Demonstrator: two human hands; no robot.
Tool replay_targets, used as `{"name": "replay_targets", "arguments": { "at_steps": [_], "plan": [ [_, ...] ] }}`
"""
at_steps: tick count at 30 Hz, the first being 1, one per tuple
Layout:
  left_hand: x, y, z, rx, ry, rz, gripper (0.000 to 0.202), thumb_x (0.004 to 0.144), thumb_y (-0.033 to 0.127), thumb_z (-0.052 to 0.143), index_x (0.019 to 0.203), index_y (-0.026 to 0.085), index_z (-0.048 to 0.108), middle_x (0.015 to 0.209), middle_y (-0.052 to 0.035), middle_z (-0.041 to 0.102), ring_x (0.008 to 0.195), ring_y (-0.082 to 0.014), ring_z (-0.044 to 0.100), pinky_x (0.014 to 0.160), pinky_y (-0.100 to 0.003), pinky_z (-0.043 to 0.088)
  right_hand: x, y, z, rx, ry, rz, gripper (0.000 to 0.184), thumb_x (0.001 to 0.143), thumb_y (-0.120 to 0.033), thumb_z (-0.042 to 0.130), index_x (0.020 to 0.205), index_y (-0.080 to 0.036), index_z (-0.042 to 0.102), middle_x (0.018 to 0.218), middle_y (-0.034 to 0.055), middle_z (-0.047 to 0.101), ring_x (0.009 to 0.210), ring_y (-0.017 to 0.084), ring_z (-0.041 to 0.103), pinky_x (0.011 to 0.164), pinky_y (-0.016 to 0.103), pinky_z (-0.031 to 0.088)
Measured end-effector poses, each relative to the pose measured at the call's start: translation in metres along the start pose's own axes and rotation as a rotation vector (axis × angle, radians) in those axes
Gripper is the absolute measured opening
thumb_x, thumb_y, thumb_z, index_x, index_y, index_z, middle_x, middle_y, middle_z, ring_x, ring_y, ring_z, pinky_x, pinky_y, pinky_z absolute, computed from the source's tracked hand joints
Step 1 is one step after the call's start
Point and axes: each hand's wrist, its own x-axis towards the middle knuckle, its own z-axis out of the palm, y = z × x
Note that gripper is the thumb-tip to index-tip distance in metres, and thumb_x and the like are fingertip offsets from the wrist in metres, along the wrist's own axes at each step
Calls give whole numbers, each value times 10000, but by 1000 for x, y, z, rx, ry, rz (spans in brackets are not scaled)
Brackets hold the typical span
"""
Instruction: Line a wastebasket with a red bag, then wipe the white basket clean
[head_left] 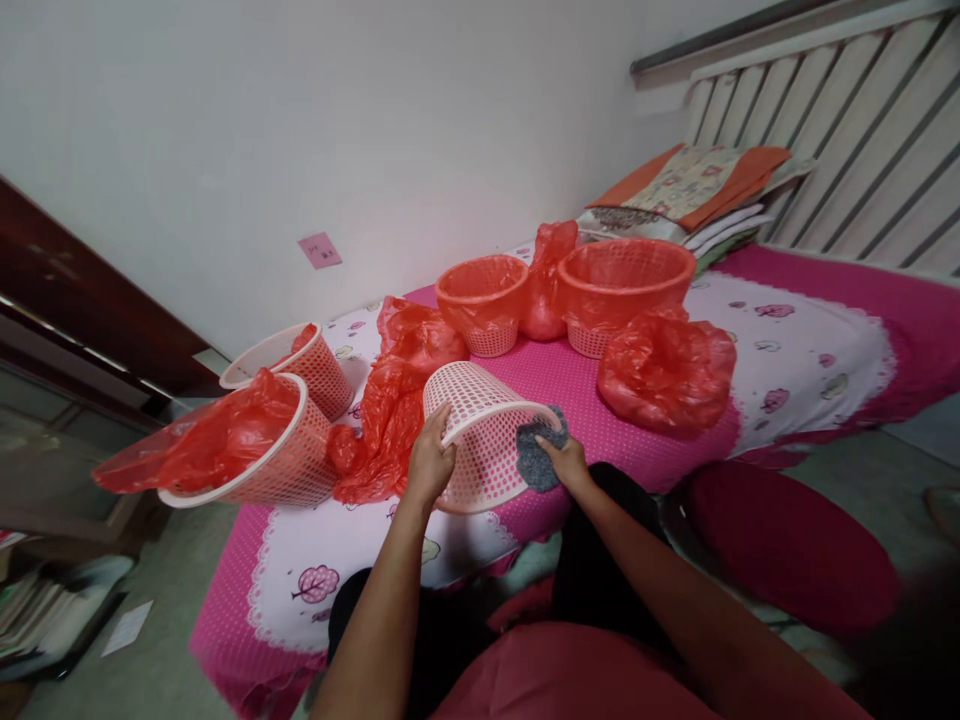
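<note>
A pale pink perforated plastic basket (480,455) lies tilted on the pink bedspread, its open mouth turned toward me. My left hand (433,460) is closed on the left side of its rim. A grey cloth (537,456) is in my right hand (564,462), pressed against the basket's right rim, with part of it inside the mouth. Red plastic bags (397,400) lie crumpled just left of the basket. Another bunched red bag (667,375) sits to its right.
Behind stand two baskets lined with red bags (484,280) (626,268), an upright red bag (550,285) between them. At left are two more baskets (300,470) (326,375) holding red bags. Folded bedding (690,190) is stacked by the headboard (832,130). A dark red stool (787,540) stands right.
</note>
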Motion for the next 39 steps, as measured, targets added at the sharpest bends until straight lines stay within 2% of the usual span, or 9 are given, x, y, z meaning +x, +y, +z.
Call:
{"name": "replay_targets", "arguments": {
  "at_steps": [3,6,11,15,19,25,29,33,39],
  "plan": [
    [-20,-11,3,-46,27,-68,802,796,26,551,1576,208,505,1652,-131,517,1561,-283,458,1325,-548,318,26,-33,-11,-68,-5,-86,462,825,-552,708,1120,-196,729,990,112,803,883,297,757,800,450,618],
    [-35,-10,6,-47,2,-109,786,835,80,607,1597,211,466,1666,-154,490,1571,-304,440,1314,-562,325,43,-68,-22,-251,-42,-244,283,840,-463,712,969,-211,722,954,89,738,907,281,690,851,430,563],
    [-20,25,5,66,-6,111,796,877,96,620,1638,213,415,1718,-160,412,1619,-298,356,1329,-561,301,35,-104,-20,-437,-193,-458,139,916,-328,631,927,-208,699,944,86,665,947,289,612,867,415,512],
    [7,44,3,160,-105,142,742,839,12,580,1557,198,553,1646,-148,524,1563,-297,457,1297,-546,384,23,-117,-16,-471,-243,-566,248,918,-277,653,1141,-195,726,1047,105,700,1011,310,633,924,451,526],
    [12,37,1,180,-113,109,749,818,-63,469,1505,194,622,1598,-133,584,1525,-266,512,1279,-528,419,17,-134,-14,-462,-319,-684,424,942,-271,691,1364,-234,673,1226,114,732,1160,327,650,1042,518,516],
    [-2,23,-3,123,-82,73,766,827,-63,441,1515,223,619,1608,-106,579,1530,-256,506,1294,-539,390,8,-147,0,-396,-409,-723,336,1062,-321,551,1355,-286,711,1304,82,755,1230,293,668,1104,532,500],
    [-4,21,-4,102,-83,70,799,809,-74,439,1520,244,612,1616,-83,573,1551,-249,478,1304,-545,372,2,-150,6,-290,-307,-657,333,1092,-338,478,1257,-259,757,1221,86,788,1178,278,707,1085,492,527],
    [0,26,-1,99,-82,79,783,812,-66,448,1515,237,613,1615,-89,571,1546,-253,481,1301,-539,374,-8,-170,19,-248,-225,-674,379,1117,-314,419,1354,-271,711,1312,78,762,1245,256,694,1132,464,514],
    [1,37,1,61,-72,128,450,928,64,499,1295,181,731,1387,-132,712,1313,-264,659,1147,-479,542,-34,-191,44,-560,-645,-960,620,986,-176,660,1581,-285,522,1556,115,605,1492,302,504,1254,590,374]
  ]
}}
